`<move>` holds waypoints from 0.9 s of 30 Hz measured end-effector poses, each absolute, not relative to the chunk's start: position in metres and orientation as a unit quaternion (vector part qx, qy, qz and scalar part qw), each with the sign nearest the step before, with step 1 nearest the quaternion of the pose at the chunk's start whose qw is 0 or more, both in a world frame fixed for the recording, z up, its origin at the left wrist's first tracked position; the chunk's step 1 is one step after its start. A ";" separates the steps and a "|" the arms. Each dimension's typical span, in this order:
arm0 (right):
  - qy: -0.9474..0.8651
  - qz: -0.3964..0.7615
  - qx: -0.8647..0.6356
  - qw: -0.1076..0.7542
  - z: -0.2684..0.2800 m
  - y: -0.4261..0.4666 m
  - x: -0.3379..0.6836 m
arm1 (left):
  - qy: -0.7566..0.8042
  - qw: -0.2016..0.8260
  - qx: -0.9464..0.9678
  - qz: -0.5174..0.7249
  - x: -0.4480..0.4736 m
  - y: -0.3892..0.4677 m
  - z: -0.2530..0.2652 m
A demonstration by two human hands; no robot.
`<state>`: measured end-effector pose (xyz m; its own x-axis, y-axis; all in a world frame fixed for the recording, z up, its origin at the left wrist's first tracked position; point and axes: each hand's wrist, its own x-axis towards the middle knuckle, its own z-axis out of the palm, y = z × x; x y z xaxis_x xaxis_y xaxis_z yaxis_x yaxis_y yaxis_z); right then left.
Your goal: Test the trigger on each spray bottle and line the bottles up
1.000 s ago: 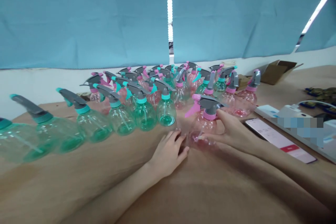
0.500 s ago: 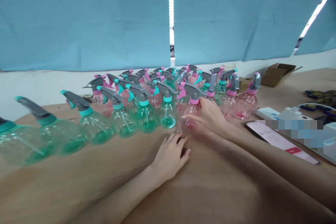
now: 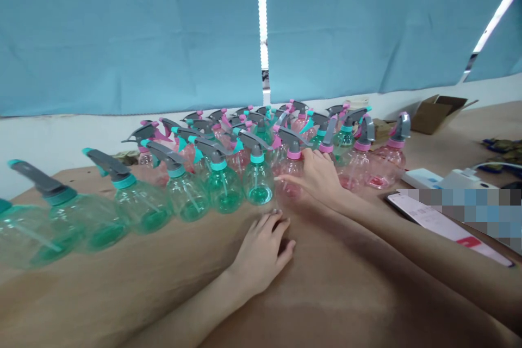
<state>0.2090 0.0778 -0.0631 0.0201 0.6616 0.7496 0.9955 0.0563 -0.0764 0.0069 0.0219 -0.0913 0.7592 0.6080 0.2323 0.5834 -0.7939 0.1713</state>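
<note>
My right hand (image 3: 322, 176) is closed around the body of a pink spray bottle (image 3: 292, 189), thumb across its front and fingers behind it, partly hidden. That bottle stands upright with a pink collar and grey trigger head. Close to its left is a clear green spray bottle (image 3: 259, 182) with a turquoise collar, the end of a front row of green bottles. My left hand (image 3: 263, 253) lies on the wooden table (image 3: 326, 283), fingers loosely bent and apart, holding nothing, just in front of the bottles.
More pink and green spray bottles stand packed behind. Two pink bottles (image 3: 389, 160) are at the row's right. A phone (image 3: 444, 225), a white power strip (image 3: 424, 178) and an open cardboard box (image 3: 436, 114) lie to the right. A blue curtain (image 3: 163, 32) hangs behind.
My right hand has moved the pink bottle slightly left and back, nearer the green bottle beside it. My left hand stays on the table. The camera view has shifted a little.
</note>
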 end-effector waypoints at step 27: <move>-0.611 -0.178 -0.668 0.384 -0.053 0.031 0.290 | 0.312 0.052 0.936 0.153 0.021 0.027 -0.092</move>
